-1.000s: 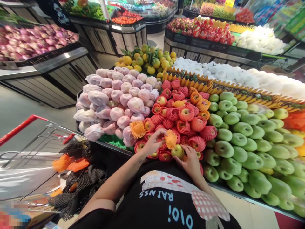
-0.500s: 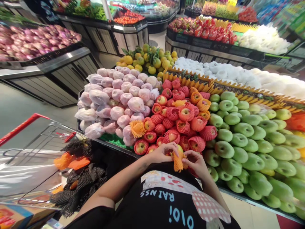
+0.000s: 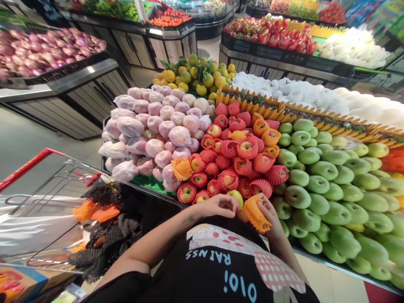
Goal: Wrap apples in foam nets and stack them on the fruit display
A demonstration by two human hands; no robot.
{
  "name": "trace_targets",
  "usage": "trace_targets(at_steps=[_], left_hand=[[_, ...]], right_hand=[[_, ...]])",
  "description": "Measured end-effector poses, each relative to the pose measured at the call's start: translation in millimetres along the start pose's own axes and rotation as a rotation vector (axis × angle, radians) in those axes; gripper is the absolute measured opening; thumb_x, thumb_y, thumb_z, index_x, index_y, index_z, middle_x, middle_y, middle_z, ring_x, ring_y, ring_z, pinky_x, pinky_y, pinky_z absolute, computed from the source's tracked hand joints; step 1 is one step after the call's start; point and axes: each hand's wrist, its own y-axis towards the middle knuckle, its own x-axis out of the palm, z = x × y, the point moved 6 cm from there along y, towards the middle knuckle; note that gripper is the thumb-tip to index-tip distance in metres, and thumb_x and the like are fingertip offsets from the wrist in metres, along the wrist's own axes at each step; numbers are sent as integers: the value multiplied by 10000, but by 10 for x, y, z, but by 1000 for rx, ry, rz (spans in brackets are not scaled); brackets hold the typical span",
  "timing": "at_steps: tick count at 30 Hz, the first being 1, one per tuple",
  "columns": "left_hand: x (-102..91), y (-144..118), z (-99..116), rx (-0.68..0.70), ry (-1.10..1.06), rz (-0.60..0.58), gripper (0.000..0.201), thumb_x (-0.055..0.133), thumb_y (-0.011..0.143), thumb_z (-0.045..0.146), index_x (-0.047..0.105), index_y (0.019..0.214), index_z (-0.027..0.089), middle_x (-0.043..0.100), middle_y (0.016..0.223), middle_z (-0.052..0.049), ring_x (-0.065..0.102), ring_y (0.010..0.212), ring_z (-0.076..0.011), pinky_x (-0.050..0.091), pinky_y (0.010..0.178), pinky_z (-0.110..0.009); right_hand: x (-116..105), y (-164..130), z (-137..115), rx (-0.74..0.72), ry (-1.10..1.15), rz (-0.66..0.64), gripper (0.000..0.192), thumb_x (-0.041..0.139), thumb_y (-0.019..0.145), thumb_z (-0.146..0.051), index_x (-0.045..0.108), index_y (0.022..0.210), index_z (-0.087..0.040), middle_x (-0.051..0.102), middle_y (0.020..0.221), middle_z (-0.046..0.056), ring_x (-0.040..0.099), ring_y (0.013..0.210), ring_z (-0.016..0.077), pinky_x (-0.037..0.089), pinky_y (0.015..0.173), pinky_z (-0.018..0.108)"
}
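Both forearms reach forward from the black printed shirt (image 3: 221, 269) to the near edge of the fruit display stand (image 3: 328, 261), wrists bent and hands low against the front row. The left hand (image 3: 221, 205) lies palm down, fingers curled over a bare yellow-green apple (image 3: 236, 196) at that edge, just in front of the red apples in red foam net sleeves (image 3: 230, 168). The right hand (image 3: 273, 219) pinches an orange foam net sleeve (image 3: 254, 212) beside the apple, seemingly at its open mouth, with green apples (image 3: 318, 185) heaped to the right.
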Motion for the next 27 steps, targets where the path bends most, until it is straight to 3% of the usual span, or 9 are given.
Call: trace_targets(at_steps=[4,8,11,15,19,21,23,27], left_hand=[[-27,-60,-20,-30,-41,64,566,914,658,458,671,1090,185,635,1081,-40,587,1019,-174,423,958,-325],[80,-90,-61,-117,-25,17,600,933,623,432,649,1088,180,640,1045,-29,601,947,-170,441,923,-339],[145,-83,-11,-104,-2,19,544,941,611,398,641,1008,177,615,941,6,587,863,-151,452,868,-325],[164,-67,39,6,-77,-7,405,923,642,376,637,820,151,590,927,0,581,895,-146,446,870,-298],[10,-81,-152,-54,-364,102,456,925,569,364,570,767,157,572,755,30,539,708,-100,411,696,-237],[-63,-96,-249,-116,-380,139,453,911,563,355,556,763,157,557,716,36,528,674,-97,392,653,-233],[-141,-101,-304,-161,-272,171,442,900,598,371,586,818,151,590,761,20,553,706,-110,404,667,-242],[-382,-47,-341,-118,8,401,461,860,670,491,619,872,154,607,782,15,547,719,-114,411,677,-247]], right_hand=[[103,-47,128,69,-73,-148,332,863,756,-383,590,906,-269,681,774,-46,644,607,114,517,559,206],[186,-74,216,83,-83,-240,321,850,775,-394,589,915,-269,697,821,-38,659,653,121,547,622,231],[226,-58,224,94,-46,-254,355,882,734,-398,597,895,-262,700,815,-38,665,688,124,534,631,217],[219,-23,251,130,-46,-225,362,914,687,-389,618,835,-243,679,756,-48,638,652,108,505,602,199],[155,-9,371,235,-48,-198,432,946,598,-467,690,854,-231,730,796,-21,683,696,138,554,680,255],[143,10,428,284,-151,-220,480,945,579,-497,737,905,-214,770,877,24,713,763,174,571,749,304],[136,81,415,238,-325,-211,477,898,638,-538,762,945,-200,784,909,57,722,786,207,574,769,347],[142,333,182,-105,-679,-3,454,742,764,-638,769,895,-204,760,871,70,697,812,250,556,772,392]])
